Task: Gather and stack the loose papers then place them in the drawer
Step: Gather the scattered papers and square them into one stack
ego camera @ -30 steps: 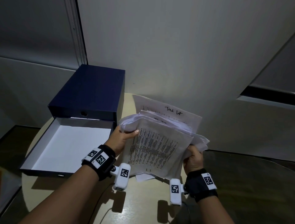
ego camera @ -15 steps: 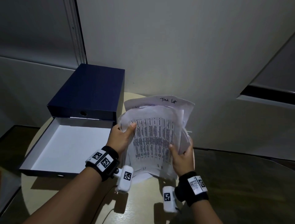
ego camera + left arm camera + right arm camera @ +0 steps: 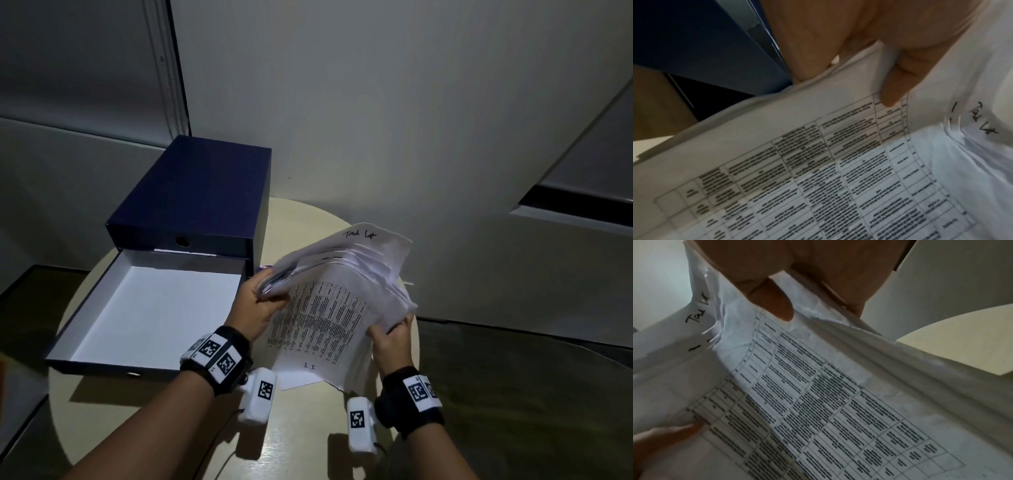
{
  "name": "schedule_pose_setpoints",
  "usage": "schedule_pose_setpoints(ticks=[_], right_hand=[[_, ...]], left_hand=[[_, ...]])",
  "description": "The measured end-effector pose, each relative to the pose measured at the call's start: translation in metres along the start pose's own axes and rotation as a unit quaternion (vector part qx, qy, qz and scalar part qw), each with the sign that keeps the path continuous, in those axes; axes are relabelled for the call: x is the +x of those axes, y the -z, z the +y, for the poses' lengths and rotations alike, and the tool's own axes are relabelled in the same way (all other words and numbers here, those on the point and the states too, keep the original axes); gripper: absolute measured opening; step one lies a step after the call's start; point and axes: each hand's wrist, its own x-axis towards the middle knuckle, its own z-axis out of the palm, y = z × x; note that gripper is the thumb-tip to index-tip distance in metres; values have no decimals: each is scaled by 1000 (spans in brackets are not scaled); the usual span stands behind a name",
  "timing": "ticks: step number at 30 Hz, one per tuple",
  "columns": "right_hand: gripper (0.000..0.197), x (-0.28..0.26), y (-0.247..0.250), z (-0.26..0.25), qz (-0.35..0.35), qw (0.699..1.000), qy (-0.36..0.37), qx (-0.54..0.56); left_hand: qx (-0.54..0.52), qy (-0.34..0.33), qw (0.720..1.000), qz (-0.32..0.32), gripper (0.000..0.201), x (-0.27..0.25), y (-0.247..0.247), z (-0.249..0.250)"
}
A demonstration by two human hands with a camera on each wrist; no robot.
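Note:
A loose bundle of white papers (image 3: pixel 329 308) is held above the round table (image 3: pixel 294 442), its top sheet a printed table and the rear sheet handwritten. My left hand (image 3: pixel 255 308) grips the bundle's left edge, thumb on the printed sheet (image 3: pixel 818 170). My right hand (image 3: pixel 390 337) grips the right edge, thumb on top of the papers (image 3: pixel 818 394). The sheets fan apart and lie uneven. The white drawer (image 3: pixel 150 308) stands pulled out of the dark blue box (image 3: pixel 191 192) to the left, with nothing visible inside.
The box sits at the table's back left, against a grey wall (image 3: pixel 376 102). Dark floor (image 3: pixel 513 394) lies to the right of the table. Bare tabletop shows in front of the papers, between my forearms.
The bundle was turned upright half a second ago and is now tilted back to slant right. My right hand has shifted right along the edge; both hands keep their hold.

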Motion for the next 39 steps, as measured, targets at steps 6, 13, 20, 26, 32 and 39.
schedule_pose_setpoints(ticks=[6, 13, 20, 26, 32, 39], right_hand=[[56, 2, -6, 9, 21, 1000, -9, -19], [42, -8, 15, 32, 38, 999, -24, -17], [63, -4, 15, 26, 9, 999, -41, 29], [20, -4, 1, 22, 5, 996, -60, -69], [38, 4, 10, 10, 56, 997, -51, 10], [57, -3, 4, 19, 9, 996, -90, -25]], left_hand=[[-49, 52, 996, 60, 36, -8, 2, -6], [-23, 53, 997, 45, 47, -12, 9, -10], [-41, 22, 999, 28, 52, -17, -1, 13], [-44, 40, 998, 18, 54, -11, -3, 8], [-71, 5, 997, 2, 56, -9, 3, 23], [-31, 66, 997, 31, 67, -5, 0, -5]])
